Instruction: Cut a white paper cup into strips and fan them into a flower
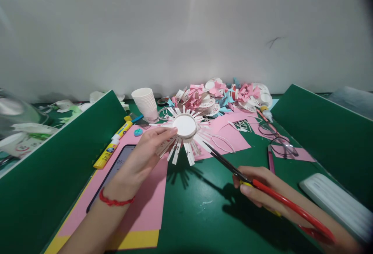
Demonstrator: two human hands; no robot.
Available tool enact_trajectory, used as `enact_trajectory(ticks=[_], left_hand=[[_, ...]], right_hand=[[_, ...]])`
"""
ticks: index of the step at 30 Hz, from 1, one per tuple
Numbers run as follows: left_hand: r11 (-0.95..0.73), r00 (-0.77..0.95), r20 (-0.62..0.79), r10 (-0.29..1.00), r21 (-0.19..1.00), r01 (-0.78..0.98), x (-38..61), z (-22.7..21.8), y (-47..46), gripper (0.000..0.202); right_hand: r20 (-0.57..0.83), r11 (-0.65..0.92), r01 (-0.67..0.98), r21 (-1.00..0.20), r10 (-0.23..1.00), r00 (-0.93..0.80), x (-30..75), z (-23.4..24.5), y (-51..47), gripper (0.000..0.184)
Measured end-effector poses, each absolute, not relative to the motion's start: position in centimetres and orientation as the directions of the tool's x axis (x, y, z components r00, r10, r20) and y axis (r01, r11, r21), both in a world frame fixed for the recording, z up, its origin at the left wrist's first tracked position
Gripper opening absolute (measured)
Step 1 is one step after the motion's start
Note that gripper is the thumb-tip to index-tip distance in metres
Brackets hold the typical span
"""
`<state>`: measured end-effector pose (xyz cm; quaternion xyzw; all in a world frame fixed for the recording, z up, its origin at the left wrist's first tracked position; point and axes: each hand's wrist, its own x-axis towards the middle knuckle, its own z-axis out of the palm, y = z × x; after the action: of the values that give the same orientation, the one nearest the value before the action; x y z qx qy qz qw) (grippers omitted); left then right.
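My left hand is closed on a white paper cup whose wall is cut into many strips that fan outward; the round base faces up at me. My right hand grips red-handled scissors, and their dark blades point up and left, with the tip against the strips at the cup's lower right edge. A red string bracelet circles my left wrist. Both hands hover above the green table.
A stack of white paper cups stands behind. Pink paper sheets, a phone and yellow glue tubes lie at left. Finished pink and white paper flowers are piled at the back. Glasses and a white case lie at right. Green dividers flank the work area.
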<state>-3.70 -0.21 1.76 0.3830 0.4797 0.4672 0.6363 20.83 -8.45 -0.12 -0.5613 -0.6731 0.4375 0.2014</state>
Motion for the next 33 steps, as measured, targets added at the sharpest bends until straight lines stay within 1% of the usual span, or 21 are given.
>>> enact_trajectory(ticks=[1, 2, 3, 5, 7, 12, 17, 22, 28, 33], left_hand=[[0.267, 0.105, -0.249, 0.963, 0.937, -0.225, -3.6, 1.7, -0.2, 0.019], [0.265, 0.108, -0.247, 0.963, 0.939, -0.221, -3.6, 1.6, -0.3, 0.019], [0.263, 0.113, -0.243, 0.963, 0.941, -0.215, -3.5, 1.5, -0.3, 0.018], [0.255, 0.124, -0.234, 0.964, 0.945, -0.204, -3.4, 1.4, -0.5, 0.017], [0.245, 0.13, -0.223, 0.966, 0.95, -0.196, -3.3, 1.4, -0.7, 0.016], [0.252, 0.14, -0.227, 0.964, 0.947, -0.201, -2.8, 1.7, -1.1, 0.014], [0.275, 0.12, -0.253, 0.96, 0.935, -0.226, -2.6, 1.7, -1.1, 0.015], [0.281, 0.157, -0.247, 0.956, 0.926, -0.252, -2.8, 1.5, -1.1, 0.011], [0.306, 0.187, -0.259, 0.948, 0.903, -0.301, -3.2, 1.5, -1.0, 0.006], [0.336, 0.176, -0.294, 0.94, 0.888, -0.315, -3.0, 1.7, -1.0, 0.005]], right_hand=[[-0.238, -0.007, 0.573, -0.819, 0.914, -0.329, 20.8, -0.2, -8.4, 0.036], [-0.235, -0.002, 0.573, -0.819, 0.913, -0.332, 20.8, -0.2, -8.4, 0.037], [-0.205, 0.003, 0.576, -0.817, 0.933, -0.296, 20.8, -0.2, -8.4, 0.039], [-0.182, 0.01, 0.576, -0.817, 0.944, -0.276, 20.7, -0.2, -8.3, 0.042], [-0.203, -0.001, 0.581, -0.814, 0.938, -0.283, 20.7, -0.2, -8.4, 0.043], [-0.198, -0.062, 0.532, -0.844, 0.959, -0.201, 20.8, -0.8, -8.6, 0.045], [-0.216, -0.037, 0.503, -0.863, 0.929, -0.302, 21.1, -1.9, -8.2, 0.04], [-0.272, -0.044, 0.475, -0.879, 0.865, -0.421, 21.1, -1.7, -7.6, 0.033], [-0.261, -0.025, 0.474, -0.88, 0.859, -0.44, 21.0, -1.9, -7.4, 0.032], [-0.245, -0.004, 0.476, -0.88, 0.862, -0.445, 20.9, -2.1, -7.2, 0.032]])
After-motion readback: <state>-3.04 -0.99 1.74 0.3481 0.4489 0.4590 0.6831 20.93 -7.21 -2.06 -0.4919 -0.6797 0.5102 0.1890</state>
